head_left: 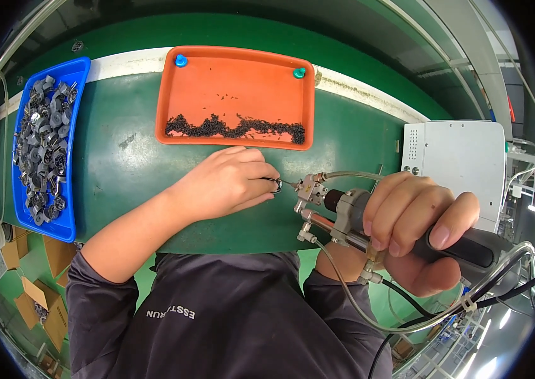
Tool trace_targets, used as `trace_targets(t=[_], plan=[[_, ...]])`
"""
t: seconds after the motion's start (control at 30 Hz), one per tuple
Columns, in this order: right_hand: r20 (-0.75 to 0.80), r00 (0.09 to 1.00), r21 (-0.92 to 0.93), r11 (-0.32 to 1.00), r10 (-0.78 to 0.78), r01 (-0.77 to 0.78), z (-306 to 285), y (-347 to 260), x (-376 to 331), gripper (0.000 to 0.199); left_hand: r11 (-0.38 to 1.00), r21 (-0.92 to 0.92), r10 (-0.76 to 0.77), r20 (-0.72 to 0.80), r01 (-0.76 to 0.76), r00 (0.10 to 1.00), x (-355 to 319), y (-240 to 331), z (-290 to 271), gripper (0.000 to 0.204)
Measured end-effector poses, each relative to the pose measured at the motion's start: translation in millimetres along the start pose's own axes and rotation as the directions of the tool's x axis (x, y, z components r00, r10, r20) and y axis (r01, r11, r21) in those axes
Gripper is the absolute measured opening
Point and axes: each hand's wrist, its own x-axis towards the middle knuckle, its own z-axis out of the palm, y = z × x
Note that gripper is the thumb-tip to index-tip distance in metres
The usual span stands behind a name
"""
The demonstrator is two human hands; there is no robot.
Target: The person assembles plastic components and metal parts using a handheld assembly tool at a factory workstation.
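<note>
Over the green work table, my left hand [232,180] has its fingers closed round a small dark part with a shiny edge [277,185], most of it hidden by the fingers. My right hand [416,218] grips the black handle of a powered screwdriver [341,205] with a metal head, hoses and cables. The tool lies nearly level, its thin bit pointing left and reaching the part at my left fingertips; whether the two touch, I cannot make out. Just beyond my left hand is an orange tray [236,76], with many tiny black screws [217,128] heaped along its near side.
On the far left, a blue tray [72,208] is full of grey and metal parts [45,142]. Blue [181,60] and green [299,73] knobs sit at the orange tray's far corners. A white machine box [457,164] stands at right. Hoses [419,328] trail from the tool.
</note>
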Motion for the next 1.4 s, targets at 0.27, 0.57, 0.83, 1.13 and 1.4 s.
trace_targets(t=[0.27, 0.57, 0.83, 1.13, 1.4], plan=[[0.017, 1.000, 0.007, 1.000, -0.001, 0.001, 0.1, 3.4, 0.1, 0.036, 1.000, 0.001, -0.017, 0.006, 0.017, 1.000, -2.2, -0.3, -0.8, 0.013], [0.028, 0.999, -0.002, 1.000, -0.017, 0.017, 0.6, 3.2, 1.4, 0.035, 1.000, 0.002, -0.016, 0.003, 0.016, 1.000, -1.4, 0.4, -1.1, 0.013], [0.011, 0.999, -0.005, 0.999, -0.034, 0.034, 3.6, 4.6, 1.3, 0.036, 1.000, 0.004, -0.009, 0.004, 0.009, 1.000, -2.6, 0.1, -1.4, 0.014], [0.013, 1.000, -0.007, 1.000, 0.014, -0.014, 4.9, 1.4, 2.5, 0.035, 1.000, -0.003, 0.004, 0.010, -0.004, 1.000, -0.1, -0.3, 0.7, 0.015], [-0.312, 0.937, -0.006, 0.986, 0.159, -0.169, 38.6, 9.2, 20.1, 0.031, 0.998, 0.056, 0.031, -0.020, -0.030, 0.999, 0.5, -3.0, -0.3, 0.014]])
